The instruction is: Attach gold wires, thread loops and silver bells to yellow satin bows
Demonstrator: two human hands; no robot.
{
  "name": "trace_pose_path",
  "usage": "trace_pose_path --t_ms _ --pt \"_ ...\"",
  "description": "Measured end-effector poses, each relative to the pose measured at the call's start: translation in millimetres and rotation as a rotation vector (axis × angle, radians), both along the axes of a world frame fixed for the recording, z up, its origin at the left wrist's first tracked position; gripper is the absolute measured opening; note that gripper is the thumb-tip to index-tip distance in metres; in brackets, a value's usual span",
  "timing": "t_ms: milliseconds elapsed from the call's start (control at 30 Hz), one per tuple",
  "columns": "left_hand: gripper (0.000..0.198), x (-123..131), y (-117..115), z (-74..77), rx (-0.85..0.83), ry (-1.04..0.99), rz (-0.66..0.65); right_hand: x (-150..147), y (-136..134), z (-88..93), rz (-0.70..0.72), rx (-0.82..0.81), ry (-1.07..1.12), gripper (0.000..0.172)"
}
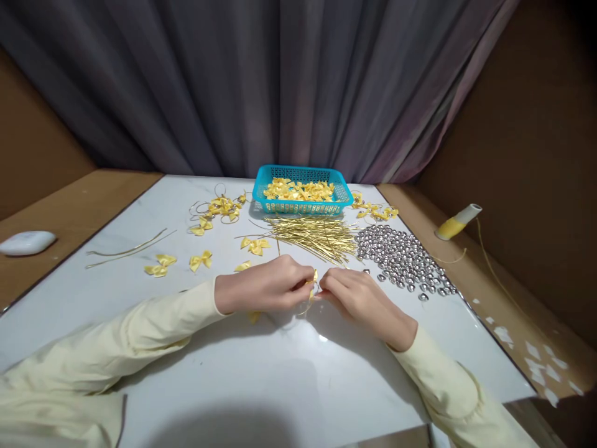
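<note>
Over the middle of the white table, my left hand (282,283) and my right hand (357,302) meet with fingers pinched. Between them is a small yellow ribbon bow (313,287), gripped by my left fingers. A thin gold cord (305,308) hangs at the bow, and my right fingertips close on it beside the bow; the exact grip is partly hidden. Just beyond my hands lies a heap of gold cords (317,236). To the right of it spreads a pile of silver bell-like beads (401,258). Loose yellow bows (255,246) lie near my left hand.
A blue basket (303,206) of yellow bows stands at the back. Bows with cords (224,207) lie left of it, more bows (375,210) right. A yellow thread spool (458,222) stands on the right ledge; a white rounded object (28,242) lies left. A curtain (261,81) hangs behind.
</note>
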State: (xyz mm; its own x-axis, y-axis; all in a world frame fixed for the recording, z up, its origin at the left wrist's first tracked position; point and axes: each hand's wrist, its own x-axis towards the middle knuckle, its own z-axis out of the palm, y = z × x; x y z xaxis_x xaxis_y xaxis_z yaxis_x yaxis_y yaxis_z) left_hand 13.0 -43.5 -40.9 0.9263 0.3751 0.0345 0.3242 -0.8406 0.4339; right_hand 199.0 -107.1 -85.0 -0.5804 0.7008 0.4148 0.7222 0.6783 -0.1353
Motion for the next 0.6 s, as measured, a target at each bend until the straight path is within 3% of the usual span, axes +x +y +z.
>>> trace_pose_path --t_ms 200,433,600 --pt "0.024 0.6 -0.2 1.5 -0.048 -0.009 0.003 -2.3 1.5 -4.5 -0.020 0.064 -0.088 0.028" --pt "0.021 0.2 0.0 3.2 -0.158 -0.029 -0.033 -2.5 1.1 -8.1 0.002 0.025 -0.001 0.027" --pt "0.019 0.9 3.2 4.9 -0.334 -0.045 -0.047 -6.3 0.8 -13.2 -0.016 0.108 0.082 0.026"
